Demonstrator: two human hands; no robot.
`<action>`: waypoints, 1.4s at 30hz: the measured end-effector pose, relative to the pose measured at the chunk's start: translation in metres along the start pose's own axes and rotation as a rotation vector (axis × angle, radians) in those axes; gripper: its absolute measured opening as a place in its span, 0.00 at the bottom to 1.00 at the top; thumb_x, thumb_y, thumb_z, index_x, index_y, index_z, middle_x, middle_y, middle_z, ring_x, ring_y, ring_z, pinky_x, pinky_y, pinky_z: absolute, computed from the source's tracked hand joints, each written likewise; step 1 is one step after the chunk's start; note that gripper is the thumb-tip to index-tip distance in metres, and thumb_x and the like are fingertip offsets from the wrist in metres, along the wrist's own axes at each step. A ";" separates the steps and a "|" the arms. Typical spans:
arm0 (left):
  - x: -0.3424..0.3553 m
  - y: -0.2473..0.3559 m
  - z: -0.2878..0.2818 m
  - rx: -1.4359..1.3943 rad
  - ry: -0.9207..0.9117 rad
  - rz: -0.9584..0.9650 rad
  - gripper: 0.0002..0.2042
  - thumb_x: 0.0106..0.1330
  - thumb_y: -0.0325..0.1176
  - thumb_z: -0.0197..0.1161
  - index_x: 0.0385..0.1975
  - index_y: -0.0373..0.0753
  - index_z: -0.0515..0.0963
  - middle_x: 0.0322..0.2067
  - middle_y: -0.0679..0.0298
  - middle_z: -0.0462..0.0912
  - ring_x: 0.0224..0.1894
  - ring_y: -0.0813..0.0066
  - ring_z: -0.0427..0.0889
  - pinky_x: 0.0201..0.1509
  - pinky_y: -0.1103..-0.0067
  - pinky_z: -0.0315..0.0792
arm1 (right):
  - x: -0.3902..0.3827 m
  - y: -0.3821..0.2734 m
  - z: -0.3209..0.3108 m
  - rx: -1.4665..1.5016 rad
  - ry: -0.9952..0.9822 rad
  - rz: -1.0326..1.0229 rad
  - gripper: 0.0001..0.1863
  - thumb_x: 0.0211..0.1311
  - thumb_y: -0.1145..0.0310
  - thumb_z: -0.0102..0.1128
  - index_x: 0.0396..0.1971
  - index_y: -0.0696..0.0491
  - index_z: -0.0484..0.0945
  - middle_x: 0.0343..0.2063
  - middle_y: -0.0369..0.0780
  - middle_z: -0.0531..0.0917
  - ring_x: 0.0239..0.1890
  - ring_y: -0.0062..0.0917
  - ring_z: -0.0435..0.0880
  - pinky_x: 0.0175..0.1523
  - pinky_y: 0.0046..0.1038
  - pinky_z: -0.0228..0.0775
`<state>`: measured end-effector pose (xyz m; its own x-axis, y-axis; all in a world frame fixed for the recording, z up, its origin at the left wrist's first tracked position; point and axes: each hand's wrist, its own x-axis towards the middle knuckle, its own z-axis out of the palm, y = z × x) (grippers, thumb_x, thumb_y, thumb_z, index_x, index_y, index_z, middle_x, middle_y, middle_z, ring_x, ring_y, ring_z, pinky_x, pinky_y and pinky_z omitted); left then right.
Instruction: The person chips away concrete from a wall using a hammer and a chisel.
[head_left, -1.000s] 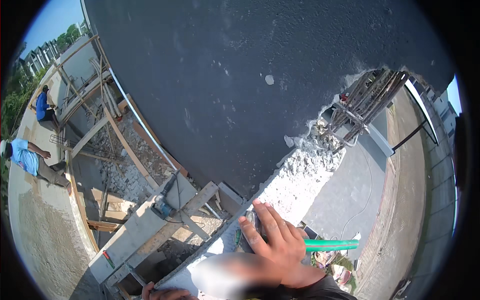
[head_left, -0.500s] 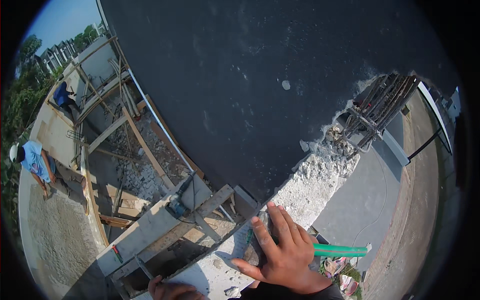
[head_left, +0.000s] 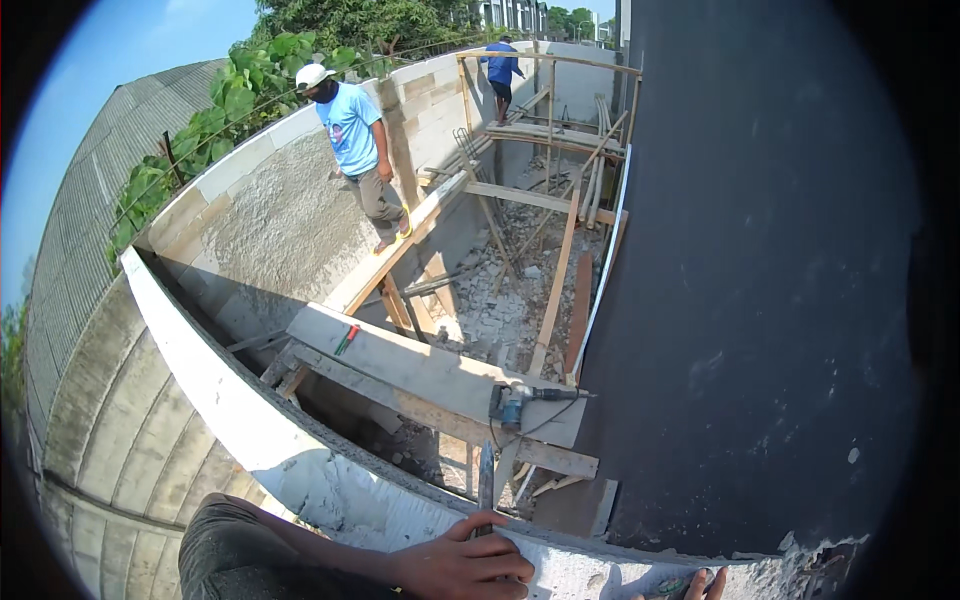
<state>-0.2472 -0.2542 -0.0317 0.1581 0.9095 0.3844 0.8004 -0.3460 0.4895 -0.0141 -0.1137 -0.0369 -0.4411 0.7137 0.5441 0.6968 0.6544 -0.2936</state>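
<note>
My left hand is closed around a pointed metal chisel, which stands tip up above the white wall top. The left forearm, in a dark grey sleeve, comes in from the lower left and crosses the wall. At the bottom edge, the fingertips of my right hand show, stretched and apart. They rest by a dark, worn hammer head on the wall top. The rest of that hand and the hammer's handle are out of view.
A blue power drill with a cable and a red-green tool lie on a plank platform beyond the wall. Below is a rubble-strewn pit. Two people stand on scaffold boards. A dark wall rises at right.
The view has swung left and up. My left hand now shows with the chisel upright. My right hand, earlier spread over the green-handled hammer, is mostly below the edge. The nearer person has straightened up.
</note>
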 end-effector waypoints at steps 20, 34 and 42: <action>0.003 0.000 0.000 -0.010 0.049 0.001 0.13 0.46 0.38 0.63 0.34 0.46 0.78 0.42 0.69 0.77 0.46 0.69 0.75 0.62 0.54 0.60 | 0.012 -0.004 -0.016 -0.148 0.007 -0.119 0.39 0.54 0.51 0.68 0.62 0.60 0.69 0.54 0.59 0.73 0.56 0.56 0.73 0.59 0.56 0.67; 0.000 -0.005 0.003 -0.031 0.117 0.036 0.07 0.64 0.37 0.60 0.35 0.43 0.76 0.46 0.65 0.76 0.47 0.71 0.75 0.66 0.53 0.59 | -0.001 0.000 -0.006 -0.058 0.037 -0.041 0.35 0.57 0.54 0.63 0.61 0.61 0.69 0.55 0.61 0.71 0.56 0.56 0.73 0.58 0.53 0.68; 0.000 -0.002 0.005 -0.043 0.134 0.041 0.06 0.65 0.36 0.59 0.36 0.42 0.76 0.46 0.65 0.76 0.48 0.71 0.75 0.67 0.52 0.58 | 0.001 0.001 -0.007 -0.050 0.035 -0.058 0.35 0.57 0.55 0.62 0.61 0.60 0.69 0.55 0.61 0.71 0.56 0.57 0.73 0.59 0.53 0.68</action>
<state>-0.2462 -0.2524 -0.0371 0.1094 0.8565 0.5045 0.7688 -0.3946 0.5032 -0.0099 -0.1142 -0.0310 -0.4623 0.6649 0.5867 0.6981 0.6809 -0.2215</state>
